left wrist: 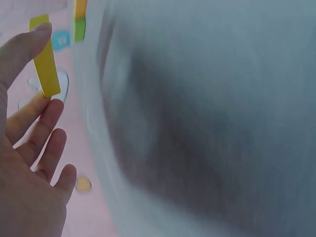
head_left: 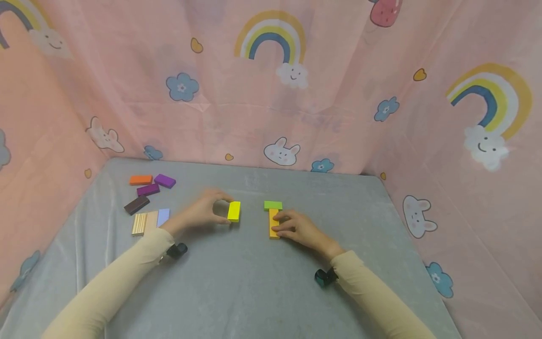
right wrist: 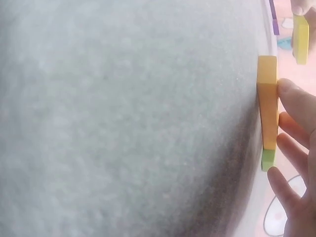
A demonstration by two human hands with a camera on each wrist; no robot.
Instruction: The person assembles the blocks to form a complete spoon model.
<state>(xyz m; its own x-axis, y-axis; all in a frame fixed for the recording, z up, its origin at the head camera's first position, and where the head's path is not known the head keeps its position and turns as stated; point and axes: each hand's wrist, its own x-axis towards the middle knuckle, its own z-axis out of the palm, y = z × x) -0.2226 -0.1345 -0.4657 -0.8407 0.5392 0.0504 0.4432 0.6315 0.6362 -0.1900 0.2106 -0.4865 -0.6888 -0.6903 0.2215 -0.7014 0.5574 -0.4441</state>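
Observation:
In the head view, my left hand (head_left: 206, 207) pinches a bright yellow block (head_left: 234, 212) between thumb and fingers, above the cloth. The left wrist view shows the same yellow block (left wrist: 46, 64) with the thumb at one end and a fingertip at the other. My right hand (head_left: 301, 230) rests its fingertips on an orange-yellow block (head_left: 274, 225) that lies lengthwise on the table. At the far end of that block a green block (head_left: 273, 205) lies crosswise, the two forming a T. The right wrist view shows thumb and fingertips touching the orange-yellow block (right wrist: 268, 108).
Left of my left hand lie an orange block (head_left: 140, 180), purple blocks (head_left: 164, 181), a dark brown block (head_left: 137, 205), a light blue block (head_left: 163, 217) and a striped wooden piece (head_left: 139, 224). A grey cloth (head_left: 237, 292) covers the table; pink printed curtains (head_left: 237, 127) surround it.

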